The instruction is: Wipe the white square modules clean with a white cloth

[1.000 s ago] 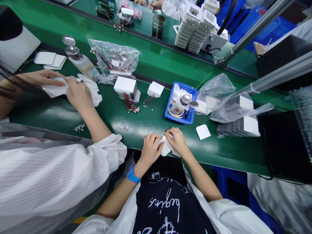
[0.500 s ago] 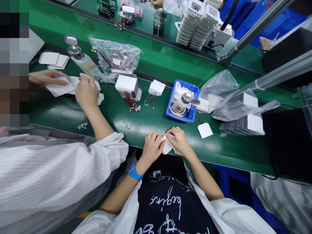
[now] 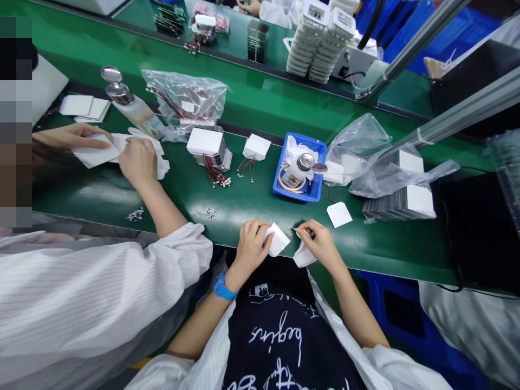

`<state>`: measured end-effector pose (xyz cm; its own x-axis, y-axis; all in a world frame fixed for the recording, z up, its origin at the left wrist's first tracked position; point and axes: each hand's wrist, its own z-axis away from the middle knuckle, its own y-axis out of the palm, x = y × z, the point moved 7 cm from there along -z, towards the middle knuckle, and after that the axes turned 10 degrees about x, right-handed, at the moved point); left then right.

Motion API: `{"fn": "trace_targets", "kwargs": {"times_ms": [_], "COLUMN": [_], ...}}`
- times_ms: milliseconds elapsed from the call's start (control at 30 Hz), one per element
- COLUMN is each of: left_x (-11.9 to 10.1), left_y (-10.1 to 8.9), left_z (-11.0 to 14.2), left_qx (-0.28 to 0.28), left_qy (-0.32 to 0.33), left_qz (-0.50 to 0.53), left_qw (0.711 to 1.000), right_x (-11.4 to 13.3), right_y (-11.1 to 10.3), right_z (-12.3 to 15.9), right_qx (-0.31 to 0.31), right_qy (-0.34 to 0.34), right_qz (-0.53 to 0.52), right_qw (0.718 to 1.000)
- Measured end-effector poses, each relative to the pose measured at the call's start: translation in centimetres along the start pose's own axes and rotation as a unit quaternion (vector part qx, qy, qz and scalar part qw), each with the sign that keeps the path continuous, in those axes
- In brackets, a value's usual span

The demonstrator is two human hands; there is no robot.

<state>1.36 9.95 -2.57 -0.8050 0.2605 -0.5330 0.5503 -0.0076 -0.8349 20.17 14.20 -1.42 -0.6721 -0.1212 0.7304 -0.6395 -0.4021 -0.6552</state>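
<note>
My left hand (image 3: pixel 251 245), with a blue watch on its wrist, grips a flat white panel (image 3: pixel 278 241) at the bench's front edge. To its right, my right hand (image 3: pixel 322 245) is closed on a crumpled white cloth (image 3: pixel 303 257), with thumb and forefinger pinched together. Whether those fingertips also hold something small, I cannot tell. A gap separates the cloth from the panel. Just beyond my right hand, a single white panel (image 3: pixel 339 214) lies flat. Farther back stands a blue tray (image 3: pixel 278 190) with a pump bottle (image 3: pixel 293 176) and cloth in it.
At left a co-worker's hands (image 3: pixel 140 162) hold white cloth. Stacked white panels with red-black wires (image 3: pixel 207 142) and a smaller stack (image 3: pixel 257 147) lie ahead. Small white bits (image 3: pixel 210 212) are scattered nearby. Bagged panels (image 3: pixel 420 201) stand at right; a metal post (image 3: pixel 426 32) slants overhead.
My right hand has moved right, away from the panel, taking the cloth with it. My left hand keeps the panel, which now shows more fully. The view has shifted slightly.
</note>
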Motion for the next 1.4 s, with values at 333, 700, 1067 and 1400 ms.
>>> {"fn": "trace_targets", "kwargs": {"times_ms": [333, 700, 1067, 1400], "left_x": [-0.2, -0.1, 0.1, 0.2], "left_y": [0.1, 0.1, 0.1, 0.3], "left_z": [-0.1, 0.0, 0.1, 0.3], "left_qx": [0.017, 0.021, 0.015, 0.006], "left_qy": [0.009, 0.002, 0.000, 0.009], "left_qz": [-0.016, -0.016, -0.013, -0.014], "left_qw": [1.000, 1.000, 1.000, 1.000], "right_x": [0.8, 1.0, 0.8, 0.8], "right_y": [3.3, 2.9, 3.0, 2.9], "right_z": [3.1, 2.9, 3.0, 2.9], "right_qx": [-0.019, -0.016, -0.016, -0.032], "right_qy": [0.007, 0.022, 0.021, 0.027], "right_qz": [0.049, 0.059, 0.049, 0.038], "right_qw": [0.999, 0.998, 0.998, 0.998]}}
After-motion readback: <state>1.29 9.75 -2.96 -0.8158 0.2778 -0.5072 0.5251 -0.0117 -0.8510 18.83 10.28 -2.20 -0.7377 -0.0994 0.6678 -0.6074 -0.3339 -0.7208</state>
